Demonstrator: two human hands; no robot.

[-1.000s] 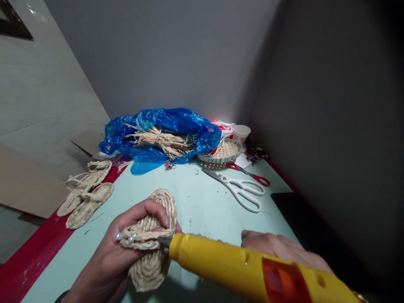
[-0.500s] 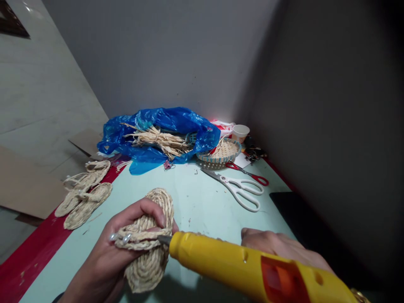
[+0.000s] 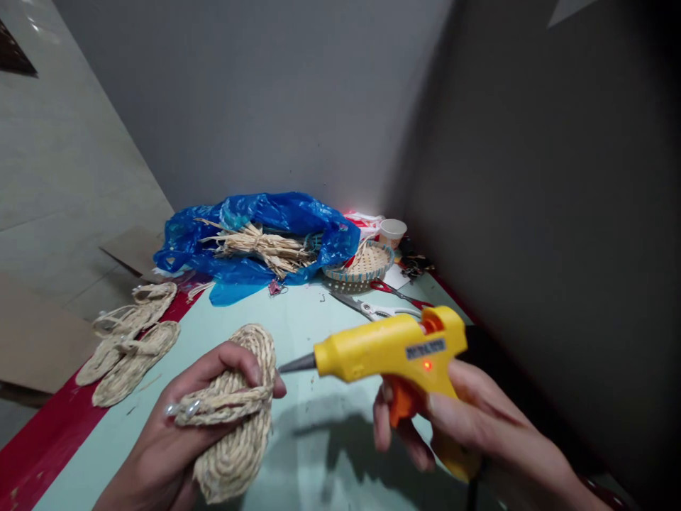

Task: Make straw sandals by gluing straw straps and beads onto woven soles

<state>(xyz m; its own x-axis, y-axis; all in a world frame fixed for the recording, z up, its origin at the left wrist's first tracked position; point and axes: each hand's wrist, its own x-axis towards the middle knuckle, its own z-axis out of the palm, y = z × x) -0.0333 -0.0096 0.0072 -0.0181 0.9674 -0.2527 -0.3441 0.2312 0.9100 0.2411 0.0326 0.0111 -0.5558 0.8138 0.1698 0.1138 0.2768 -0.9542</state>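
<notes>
Woven sandal (image 3: 239,443), pale and pearl-beaded, clamped in the left hand (image 3: 173,429) — right hand (image 3: 482,419) wrapped round the yellow glue gun (image 3: 372,348), label (image 3: 425,348) unreadably blurred!

Craft workspace — glue gun (image 3: 367,348), scissors (image 3: 368,309), straw bundle (image 3: 266,247)

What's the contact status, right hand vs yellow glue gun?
Touching: the head view shows the right hand gripping the yellow glue gun by its handle.

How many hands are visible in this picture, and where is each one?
2. The left hand is at lower left, holding a woven sandal; the right hand is at lower right, holding a yellow glue gun that partly hides it.
</notes>
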